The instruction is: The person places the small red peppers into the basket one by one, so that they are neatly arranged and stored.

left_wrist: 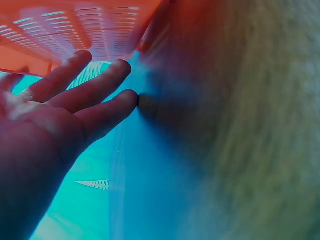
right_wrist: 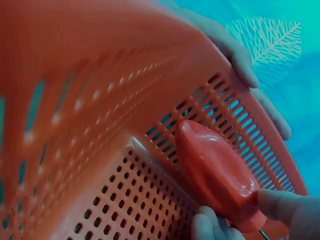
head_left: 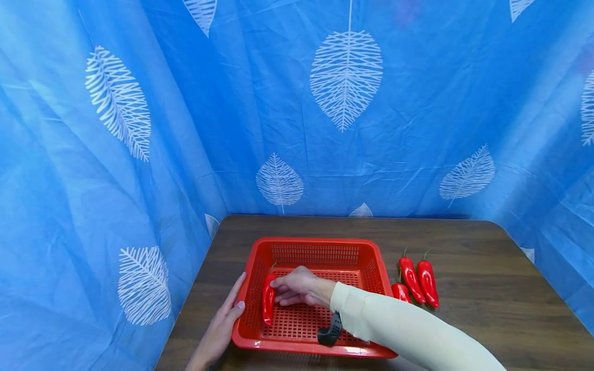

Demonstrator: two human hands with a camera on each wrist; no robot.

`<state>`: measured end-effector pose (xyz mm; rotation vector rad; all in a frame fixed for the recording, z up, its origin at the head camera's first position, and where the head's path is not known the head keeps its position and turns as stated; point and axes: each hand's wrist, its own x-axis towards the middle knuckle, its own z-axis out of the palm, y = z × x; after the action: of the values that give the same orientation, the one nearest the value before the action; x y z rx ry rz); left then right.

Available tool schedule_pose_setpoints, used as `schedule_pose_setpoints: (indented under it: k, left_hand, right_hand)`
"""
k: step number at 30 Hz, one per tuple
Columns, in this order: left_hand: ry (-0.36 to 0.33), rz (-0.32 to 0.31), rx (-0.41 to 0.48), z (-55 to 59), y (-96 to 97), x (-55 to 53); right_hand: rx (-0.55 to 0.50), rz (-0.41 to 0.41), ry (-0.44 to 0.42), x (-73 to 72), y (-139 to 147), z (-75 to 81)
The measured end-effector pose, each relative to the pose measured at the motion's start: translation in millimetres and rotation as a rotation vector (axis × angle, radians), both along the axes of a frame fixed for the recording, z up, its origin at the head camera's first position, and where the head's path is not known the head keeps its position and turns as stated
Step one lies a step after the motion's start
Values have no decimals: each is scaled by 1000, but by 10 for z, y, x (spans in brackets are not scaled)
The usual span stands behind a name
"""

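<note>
A red plastic basket (head_left: 315,349) with slotted walls sits on the table. Inside it, near the left wall, my right hand (head_left: 299,287) pinches a red pepper (head_left: 268,301) between thumb and fingers, close to its green stem. The right wrist view shows the same pepper (right_wrist: 215,170) lying along the slotted side wall, its stem end between the thumb and fingers. My left hand (head_left: 221,327) lies against the outside of the basket's left wall, thumb at the rim and fingers extended. In the left wrist view its fingers (left_wrist: 95,92) are straight and spread beside the basket.
Right of the basket, several red peppers lie on the dark wooden table (head_left: 492,288): two side by side, one pepper (head_left: 427,283) outermost, and another pepper (head_left: 400,292) partly hidden by the right sleeve. A blue curtain (head_left: 399,129) with white leaf prints hangs behind and at both sides.
</note>
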<state>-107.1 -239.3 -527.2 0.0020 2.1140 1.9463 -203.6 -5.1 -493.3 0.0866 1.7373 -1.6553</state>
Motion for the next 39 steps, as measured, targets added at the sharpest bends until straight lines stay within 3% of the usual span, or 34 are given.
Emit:
schedule_pose_setpoints:
  k: [10, 24, 39]
  left_hand:
    - [19, 1, -1, 16, 4, 9]
    - [5, -16, 13, 22, -9, 7]
    - [4, 25, 12, 17, 19, 16]
  right_hand:
    - [4, 23, -20, -1, -46, -88]
    - [-5, 104, -42, -17, 7, -41]
    - [31, 122, 39, -39, 150, 112]
